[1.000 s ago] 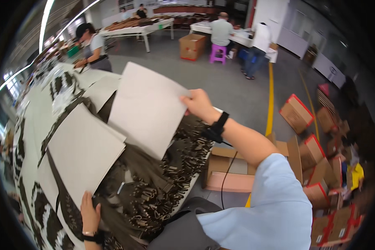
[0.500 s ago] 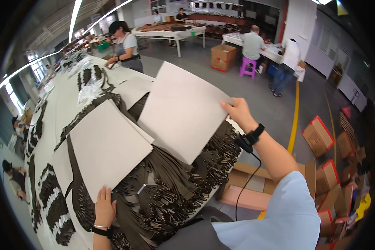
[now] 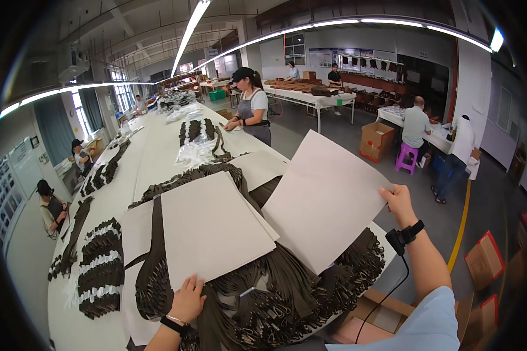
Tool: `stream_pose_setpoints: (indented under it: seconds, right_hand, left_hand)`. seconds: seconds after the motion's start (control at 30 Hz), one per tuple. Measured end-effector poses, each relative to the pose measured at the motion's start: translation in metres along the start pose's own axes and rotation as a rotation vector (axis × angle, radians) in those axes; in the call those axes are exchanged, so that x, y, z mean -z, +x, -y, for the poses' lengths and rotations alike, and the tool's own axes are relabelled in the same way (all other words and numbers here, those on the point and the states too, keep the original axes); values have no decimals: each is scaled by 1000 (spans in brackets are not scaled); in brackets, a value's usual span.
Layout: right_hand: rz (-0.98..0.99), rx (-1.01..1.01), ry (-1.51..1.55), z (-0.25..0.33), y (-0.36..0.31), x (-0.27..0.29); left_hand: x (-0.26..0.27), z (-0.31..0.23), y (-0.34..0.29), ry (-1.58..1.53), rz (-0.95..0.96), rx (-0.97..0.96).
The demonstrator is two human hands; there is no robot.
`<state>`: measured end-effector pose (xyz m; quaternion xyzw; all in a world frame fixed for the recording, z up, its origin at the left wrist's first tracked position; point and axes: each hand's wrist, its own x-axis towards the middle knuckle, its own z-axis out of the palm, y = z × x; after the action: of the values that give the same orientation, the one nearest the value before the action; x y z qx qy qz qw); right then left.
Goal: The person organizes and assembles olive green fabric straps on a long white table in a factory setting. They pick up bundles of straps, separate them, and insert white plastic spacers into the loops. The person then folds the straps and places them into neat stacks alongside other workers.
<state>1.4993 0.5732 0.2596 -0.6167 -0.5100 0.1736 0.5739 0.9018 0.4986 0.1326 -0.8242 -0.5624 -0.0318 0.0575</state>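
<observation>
My right hand (image 3: 399, 203) pinches the right corner of a large pale cardboard sheet (image 3: 332, 202), holding that side up at a tilt. A second pale sheet (image 3: 211, 225) lies to its left, with another sheet's edge showing under it. Against the near edge of this left sheet rests my left hand (image 3: 188, 299), its fingers stretched flat and the thumb apart. Beneath both sheets spreads a thick pile of dark olive straps (image 3: 263, 292) with metal hooks at their near ends.
The long white table (image 3: 149, 140) runs away to the far left, with bundled straps (image 3: 99, 269) beside the pile. A worker (image 3: 253, 108) stands across it. Cardboard boxes (image 3: 484, 260) stand on the floor at right; an open carton (image 3: 372, 316) sits below the table edge.
My view has tilted up and turned left, so the scene sits lower and farther right. My right hand keeps its hold on the sheet, and my left hand stays at the other sheet's near edge.
</observation>
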Motion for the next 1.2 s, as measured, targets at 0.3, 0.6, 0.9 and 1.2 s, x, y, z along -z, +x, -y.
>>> stream_pose_setpoints:
  seconds: [0.3,0.6,0.9,1.2]
  right_hand:
    - [-235,102,-35,41,52,76]
    - [-398,229,117,143,40,130]
    - [-183,574,294,118,16,-21]
    - [266,895,304,110,-45,-212]
  left_hand:
    - [-4,-5,8,-38,-17,-2]
    - [-11,2,0,-40,12,52]
    - [3,7,-1,-241,26,64]
    - [11,27,-35,-522,-178,268]
